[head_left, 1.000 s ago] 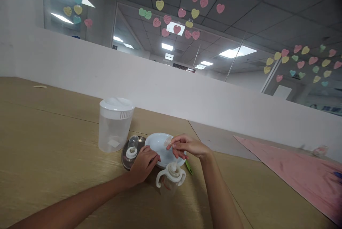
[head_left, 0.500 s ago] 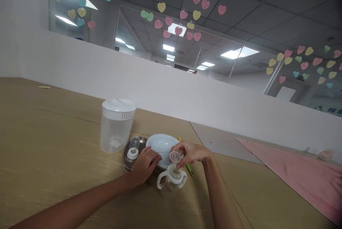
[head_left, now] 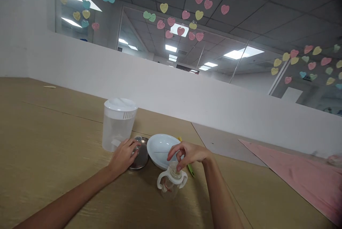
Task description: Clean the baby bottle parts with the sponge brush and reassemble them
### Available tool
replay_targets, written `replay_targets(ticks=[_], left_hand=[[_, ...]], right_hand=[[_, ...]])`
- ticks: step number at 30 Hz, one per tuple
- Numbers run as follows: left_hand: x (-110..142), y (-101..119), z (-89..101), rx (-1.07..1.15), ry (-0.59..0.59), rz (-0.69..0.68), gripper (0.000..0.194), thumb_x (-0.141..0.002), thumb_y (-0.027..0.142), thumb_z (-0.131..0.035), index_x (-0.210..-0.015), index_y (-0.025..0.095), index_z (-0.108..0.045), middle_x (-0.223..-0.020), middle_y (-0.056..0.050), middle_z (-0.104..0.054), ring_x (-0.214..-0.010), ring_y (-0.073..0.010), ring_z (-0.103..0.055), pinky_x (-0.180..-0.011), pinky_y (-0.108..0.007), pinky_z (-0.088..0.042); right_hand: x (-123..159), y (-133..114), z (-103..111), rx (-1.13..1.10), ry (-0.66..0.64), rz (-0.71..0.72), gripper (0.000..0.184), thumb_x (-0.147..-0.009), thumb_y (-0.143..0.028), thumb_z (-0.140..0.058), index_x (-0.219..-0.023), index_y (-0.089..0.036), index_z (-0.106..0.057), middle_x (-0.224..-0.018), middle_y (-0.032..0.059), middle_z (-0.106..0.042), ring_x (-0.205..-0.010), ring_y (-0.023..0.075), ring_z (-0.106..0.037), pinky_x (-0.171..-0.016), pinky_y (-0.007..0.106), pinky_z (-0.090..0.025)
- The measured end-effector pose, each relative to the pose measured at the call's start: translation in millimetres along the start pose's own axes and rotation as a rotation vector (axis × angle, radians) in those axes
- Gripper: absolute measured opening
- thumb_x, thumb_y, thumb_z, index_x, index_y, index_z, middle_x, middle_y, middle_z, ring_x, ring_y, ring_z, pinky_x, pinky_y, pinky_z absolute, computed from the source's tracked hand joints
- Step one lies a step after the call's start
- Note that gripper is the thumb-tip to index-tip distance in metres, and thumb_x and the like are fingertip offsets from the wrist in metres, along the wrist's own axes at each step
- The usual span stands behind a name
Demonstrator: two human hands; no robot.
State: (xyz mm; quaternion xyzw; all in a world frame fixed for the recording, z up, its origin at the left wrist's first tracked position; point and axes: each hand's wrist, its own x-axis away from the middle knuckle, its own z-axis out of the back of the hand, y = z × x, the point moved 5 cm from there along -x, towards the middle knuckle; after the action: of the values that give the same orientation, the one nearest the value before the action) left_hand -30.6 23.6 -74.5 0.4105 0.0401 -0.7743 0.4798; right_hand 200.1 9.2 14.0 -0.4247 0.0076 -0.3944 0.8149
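Note:
A clear baby bottle (head_left: 170, 187) with a white two-handled ring (head_left: 160, 179) stands upright in front of me, a reddish piece showing inside. My right hand (head_left: 190, 153) is over its mouth, fingers bent. Thumb and fingers are at a clear round straw insert (head_left: 172, 165) sitting at the bottle's opening; the exact contact is partly hidden. My left hand (head_left: 123, 157) reaches over a round metal tray (head_left: 143, 159), its fingers closed around a clear bottle cap (head_left: 138, 139), only partly visible. The white collar seen on the tray before is hidden by this hand.
Behind the bottle lies a pale blue-white bowl (head_left: 157, 141). A green-and-yellow handled tool (head_left: 190, 170) lies beside it. At left stands a translucent lidded container (head_left: 117, 129). A pink cloth (head_left: 296, 168) lies at right. A white wall (head_left: 160, 86) rises behind the table.
My left hand has moved left from beside the bowl to the cap on the tray. The clear insert in my right hand has gone down onto the bottle's mouth.

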Motion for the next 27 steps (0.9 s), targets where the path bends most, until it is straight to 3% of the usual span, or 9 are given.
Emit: replay_targets(ticks=[4, 9, 11, 14, 18, 22, 24, 27], left_hand=[[2, -10, -9.7, -0.12, -0.073, 0.029, 0.027, -0.082, 0.019, -0.047, -0.102, 0.017, -0.064, -0.1, -0.01, -0.062, -0.094, -0.0259, -0.056, -0.083, -0.039, -0.045], [0, -8, -6.9, -0.075, -0.131, 0.108, 0.022, -0.077, 0.008, -0.045, -0.087, 0.019, -0.062, -0.09, -0.006, -0.062, -0.085, -0.0218, -0.059, -0.074, -0.032, -0.046], [-1, -1, 1.3, -0.018, -0.077, 0.102, 0.018, -0.082, 0.011, -0.043, -0.083, 0.019, -0.059, -0.087, -0.005, -0.062, -0.082, -0.0203, -0.059, -0.071, -0.031, -0.047], [-1, 20, 18.3, 0.078, 0.115, -0.06, 0.018, -0.089, 0.018, -0.039, -0.089, 0.02, -0.058, -0.091, -0.006, -0.061, -0.086, -0.0188, -0.058, -0.077, -0.032, -0.047], [10, 50, 30.2, 0.187, 0.316, -0.286, 0.016, -0.09, 0.016, -0.042, -0.092, 0.02, -0.058, -0.093, -0.006, -0.061, -0.089, -0.016, -0.059, -0.081, -0.028, -0.047], [19, 66, 25.9, 0.278, 0.314, -0.379, 0.015, -0.089, 0.013, -0.045, -0.092, 0.021, -0.058, -0.091, -0.004, -0.062, -0.085, -0.0132, -0.061, -0.078, -0.023, -0.049], [21, 68, 24.6, 0.309, 0.307, -0.387, 0.015, -0.089, 0.012, -0.046, -0.092, 0.021, -0.058, -0.092, -0.004, -0.062, -0.086, -0.0127, -0.061, -0.078, -0.022, -0.049], [21, 68, 26.1, 0.334, 0.313, -0.34, 0.015, -0.09, 0.014, -0.045, -0.093, 0.021, -0.058, -0.092, -0.004, -0.063, -0.086, -0.0135, -0.062, -0.077, -0.024, -0.05]], right_hand=[[0, -2, 1, 0.001, 0.012, 0.004, 0.046, -0.061, -0.038, -0.078, -0.102, -0.018, -0.068, -0.057, -0.0041, -0.058, -0.053, 0.0065, -0.047, -0.044, 0.017, -0.026], [1, -9, 0, -0.026, 0.033, 0.012, 0.043, -0.063, -0.039, -0.077, -0.099, -0.017, -0.069, -0.054, -0.0044, -0.056, -0.049, 0.0057, -0.046, -0.043, 0.017, -0.025], [2, -10, 2, -0.036, 0.056, 0.007, 0.04, -0.066, -0.041, -0.074, -0.097, -0.017, -0.069, -0.05, -0.0051, -0.053, -0.047, 0.0052, -0.044, -0.041, 0.017, -0.024], [2, -9, 6, -0.057, 0.143, -0.017, 0.039, -0.07, -0.047, -0.07, -0.093, -0.016, -0.07, -0.05, -0.0042, -0.052, -0.044, 0.0049, -0.041, -0.036, 0.017, -0.023], [-5, -11, 9, -0.184, 0.281, 0.04, 0.045, -0.069, -0.048, -0.07, -0.098, -0.014, -0.066, -0.078, 0.0033, -0.063, -0.056, 0.0082, -0.054, -0.039, 0.017, -0.037], [-22, -20, -6, -0.286, 0.225, 0.129, 0.064, -0.059, -0.039, -0.079, -0.116, -0.02, -0.058, -0.106, 0.0068, -0.061, -0.084, 0.0151, -0.06, -0.057, 0.022, -0.05], [-29, -25, -14, -0.244, 0.211, 0.169, 0.066, -0.056, -0.034, -0.082, -0.117, -0.024, -0.058, -0.107, 0.0038, -0.06, -0.092, 0.0154, -0.057, -0.069, 0.024, -0.05], [-37, -29, -23, -0.183, 0.195, 0.178, 0.059, -0.06, -0.034, -0.08, -0.115, -0.027, -0.06, -0.095, 0.0002, -0.063, -0.088, 0.015, -0.057, -0.073, 0.026, -0.047]])
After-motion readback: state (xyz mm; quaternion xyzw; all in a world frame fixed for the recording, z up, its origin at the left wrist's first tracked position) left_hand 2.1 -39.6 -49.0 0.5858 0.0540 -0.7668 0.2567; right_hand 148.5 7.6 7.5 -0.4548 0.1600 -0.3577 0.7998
